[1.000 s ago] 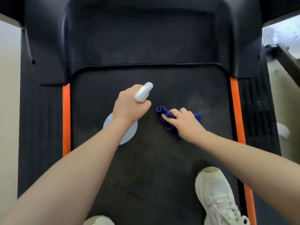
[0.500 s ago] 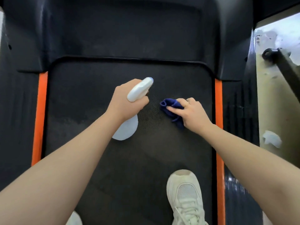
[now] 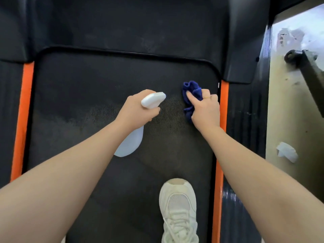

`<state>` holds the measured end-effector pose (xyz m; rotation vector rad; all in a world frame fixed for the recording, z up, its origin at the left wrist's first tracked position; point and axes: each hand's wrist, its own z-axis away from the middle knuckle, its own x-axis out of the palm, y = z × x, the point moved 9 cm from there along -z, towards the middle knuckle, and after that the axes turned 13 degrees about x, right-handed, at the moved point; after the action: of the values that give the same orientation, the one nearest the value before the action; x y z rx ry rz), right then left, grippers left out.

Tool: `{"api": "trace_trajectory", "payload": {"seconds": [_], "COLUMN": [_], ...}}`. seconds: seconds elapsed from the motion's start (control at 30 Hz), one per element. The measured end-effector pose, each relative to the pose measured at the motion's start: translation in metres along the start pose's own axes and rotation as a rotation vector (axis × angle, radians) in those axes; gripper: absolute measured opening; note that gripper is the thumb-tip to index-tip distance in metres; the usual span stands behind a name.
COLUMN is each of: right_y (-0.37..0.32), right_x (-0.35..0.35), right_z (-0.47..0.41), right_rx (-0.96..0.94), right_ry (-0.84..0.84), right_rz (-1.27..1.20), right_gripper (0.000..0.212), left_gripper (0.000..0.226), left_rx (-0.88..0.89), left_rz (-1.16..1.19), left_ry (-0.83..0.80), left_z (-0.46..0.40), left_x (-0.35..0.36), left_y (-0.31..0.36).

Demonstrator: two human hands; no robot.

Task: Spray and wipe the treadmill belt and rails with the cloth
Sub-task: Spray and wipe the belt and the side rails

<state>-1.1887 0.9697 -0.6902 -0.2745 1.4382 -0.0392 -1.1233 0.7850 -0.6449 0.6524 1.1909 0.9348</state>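
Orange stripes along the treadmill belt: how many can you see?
2. The left orange stripe runs down the belt's left edge; the right orange stripe runs down its right edge, beside the right hand with the cloth.

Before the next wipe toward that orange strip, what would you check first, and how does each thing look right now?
1. Blue cloth held firmly: ok, the right hand grips it bunched against the treadmill belt.
2. Spray bottle secure: ok, the left hand holds its neck.
3. Nozzle aimed at the belt: cannot tell.
4. Belt damp enough: cannot tell; a lighter patch shows between the hands.
5. Path to the right orange strip free: ok, nothing lies between it and the cloth.
6. White shoe out of the way: ok, it stands well behind the cloth.
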Motion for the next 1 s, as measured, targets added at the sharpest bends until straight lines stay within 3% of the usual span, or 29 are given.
{"api": "trace_trajectory", "payload": {"seconds": [0.13, 0.2, 0.37, 0.57, 0.77, 0.93, 1.0], "right_y": [0.003, 0.009, 0.017, -0.002, -0.016, -0.032, -0.039], "right_x": [0.005, 0.004, -0.005, 0.016, 0.006, 0.022, 0.023], "right_z": [0.062, 0.051, 0.011, 0.095, 0.029, 0.090, 0.076], "right_rx": [-0.306, -0.372, 0.054, -0.255, -0.029, -0.421, -0.503], "right_ry": [-0.048, -0.036, 0.122, -0.010, 0.109, -0.027, 0.018], "right_rz": [0.080, 0.108, 0.080, 0.098, 0.054, 0.023, 0.040], "right_gripper": [0.064, 0.064, 0.053, 0.060, 0.053, 0.042, 0.041], "left_gripper": [0.030, 0.031, 0.033, 0.033, 0.026, 0.024, 0.022], "left_rx": [-0.030, -0.022, 0.009, -0.015, -0.044, -0.092, -0.117], "left_rz": [0.001, 0.004, -0.054, -0.036, 0.000, 0.002, -0.007], "left_ry": [-0.057, -0.103, -0.043, -0.033, -0.018, -0.030, -0.045], "left_z": [-0.003, -0.005, -0.006, -0.004, -0.006, 0.004, 0.010], "left_x": [0.004, 0.008, 0.004, 0.001, -0.003, -0.007, -0.004], "left_y": [-0.007, -0.007, -0.008, -0.008, -0.008, -0.015, -0.024]}}
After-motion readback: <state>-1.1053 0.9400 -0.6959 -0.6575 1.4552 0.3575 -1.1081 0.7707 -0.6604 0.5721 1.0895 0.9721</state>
